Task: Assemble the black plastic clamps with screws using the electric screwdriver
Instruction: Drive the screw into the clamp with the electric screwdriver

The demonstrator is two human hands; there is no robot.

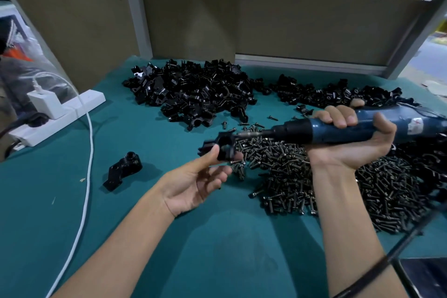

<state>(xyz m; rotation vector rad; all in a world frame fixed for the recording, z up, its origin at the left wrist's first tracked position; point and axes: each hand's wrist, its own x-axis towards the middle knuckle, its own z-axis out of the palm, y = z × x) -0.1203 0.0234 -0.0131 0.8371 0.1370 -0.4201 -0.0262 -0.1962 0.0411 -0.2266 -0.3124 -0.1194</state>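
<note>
Over the green table [217, 237] the left hand [193, 184], palm up, pinches a black clamp [223, 146] between thumb and fingers, beside the pile of screws [314, 176]. The right hand [350, 138] is wrapped around the blue screwdriver [338, 128], whose bit touches this clamp. A heap of clamps [193, 94] lies behind, and a single clamp [123, 169] lies apart at the left.

Blurred clamp, cropped tool
The electric screwdriver [321, 132] runs off the right edge, its rear unseen, its barrel partly hidden by the gripping right hand [350, 143]; at its bit, the clamp [226, 145] pinched by the left hand [193, 184] is motion-blurred.
</note>
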